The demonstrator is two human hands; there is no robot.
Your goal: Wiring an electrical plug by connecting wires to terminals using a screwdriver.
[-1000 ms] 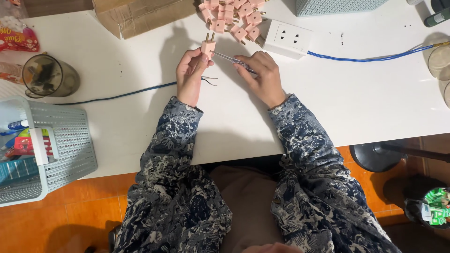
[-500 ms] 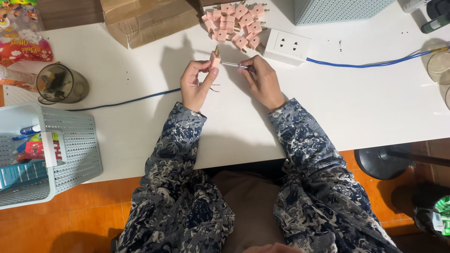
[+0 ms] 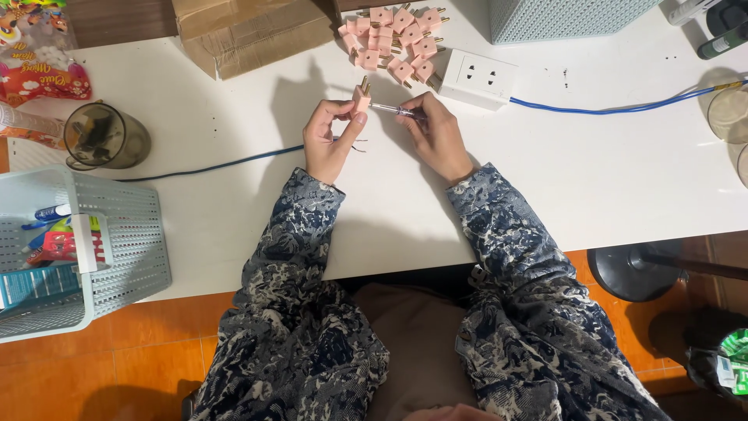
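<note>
A: Left hand [image 3: 331, 140]?
B: Grip pinched narrow on one pink plug [image 3: 361, 97], brass pins up, held above the bench [image 3: 592, 179] at centre.
A: Right hand [image 3: 438, 134]?
B: Closed around a small screwdriver [image 3: 393, 110], tip touching the plug's side. Thin dark wires hang under the plug.
A: Surroundings?
B: Pile of pink plugs [image 3: 396, 37] at 12 o'clock, white socket strip [image 3: 478, 78] with blue cable [image 3: 615, 105] at 1. Cardboard box [image 3: 253, 31] at 11, glass cup [image 3: 105, 136] at 9, mesh basket [image 3: 86, 249] at 8. Nothing blocks the hands.
</note>
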